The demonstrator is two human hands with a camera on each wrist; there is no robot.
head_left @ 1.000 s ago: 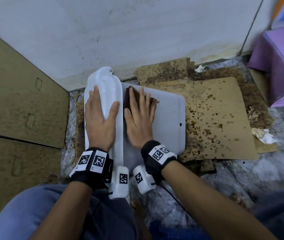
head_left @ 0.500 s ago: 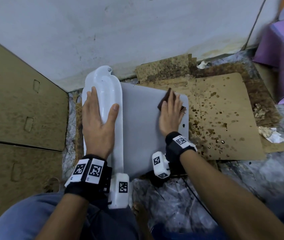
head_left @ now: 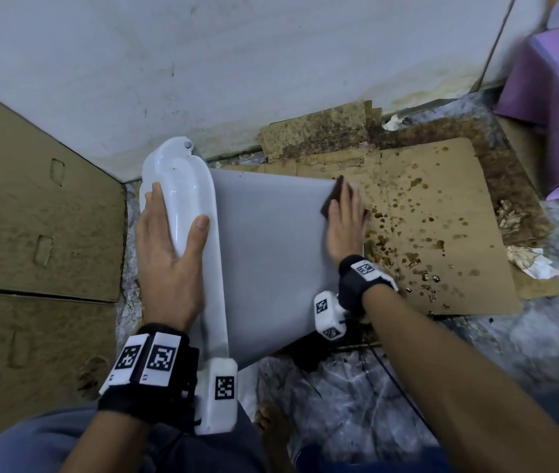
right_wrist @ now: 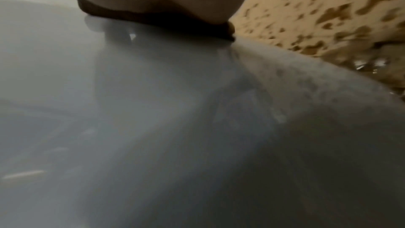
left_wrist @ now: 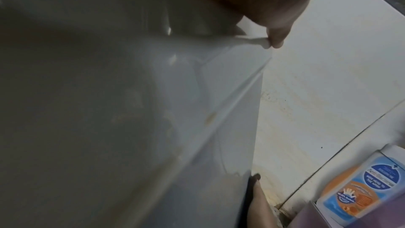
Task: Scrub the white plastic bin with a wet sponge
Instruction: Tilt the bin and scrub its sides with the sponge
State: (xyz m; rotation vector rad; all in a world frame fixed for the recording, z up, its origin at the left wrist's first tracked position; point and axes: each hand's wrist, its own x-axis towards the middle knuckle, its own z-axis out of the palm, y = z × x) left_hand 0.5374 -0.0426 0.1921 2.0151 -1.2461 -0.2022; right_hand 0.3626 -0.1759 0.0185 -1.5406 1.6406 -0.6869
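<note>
The white plastic bin [head_left: 268, 254] lies on its side on the floor, its flat side facing up and its glossy lid end to the left. My left hand [head_left: 172, 240] rests over the rounded lid rim, thumb on the near side and fingers over the far side. My right hand [head_left: 344, 223] presses flat on a dark brown sponge [head_left: 332, 199] at the bin's far right corner. In the right wrist view the sponge [right_wrist: 157, 18] sits squashed under my palm on the bin's wet surface [right_wrist: 175, 110]. In the left wrist view my fingertips [left_wrist: 277, 41] touch the rim.
Wet, brown-spotted cardboard [head_left: 442, 227] lies right of the bin. A white wall [head_left: 237, 63] stands just behind it. Cardboard panels [head_left: 32, 216] stand to the left. A purple box [head_left: 554, 107] sits at the far right, with crumpled paper [head_left: 530, 264] near it.
My right hand has slid the sponge from beside the lid across the bin's side to its far right corner. The left hand has stayed on the rim.
</note>
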